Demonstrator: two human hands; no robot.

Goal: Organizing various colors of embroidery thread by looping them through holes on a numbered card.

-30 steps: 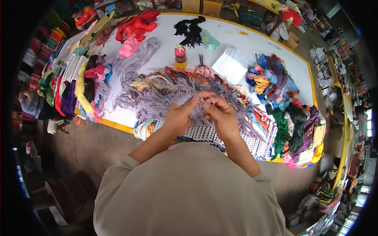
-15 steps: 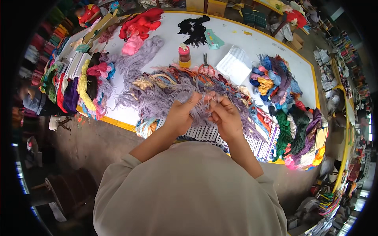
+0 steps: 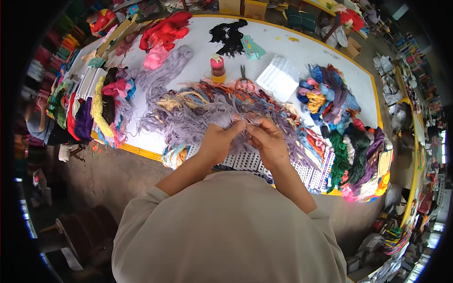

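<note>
We see both hands meeting over the near edge of a white table with a yellow rim (image 3: 302, 35), working in a loose heap of lavender-grey yarn (image 3: 188, 123). The left hand (image 3: 218, 142) is curled, its fingertips pinching strands of that yarn, and the right hand (image 3: 269, 140) is likewise curled, pinching the same strands just beside it, so the two sets of fingertips nearly touch at the picture's centre. The yarn spreads from the hands toward 10 o'clock across the tabletop. Directly under the wrists, at 6 o'clock of the hands, lies a white plastic canvas grid (image 3: 245, 162) reaching toward the table's near rim. At 12 o'clock of the hands stands a red thread spool (image 3: 218, 68), and just right of it lies a pair of scissors (image 3: 243, 73). At 1 o'clock we see a folded white paper (image 3: 280, 78), and beyond it a pile of blue, purple and yellow skeins (image 3: 326, 94). At 3 to 4 o'clock lie green and black skeins (image 3: 351, 153). Far off at 11 o'clock rest red yarn (image 3: 165, 30) and pink yarn (image 3: 155, 56), with black yarn (image 3: 230, 35) near 12 o'clock. At 9 o'clock hang mixed coloured skeins (image 3: 96, 108) over the table's left edge.
</note>
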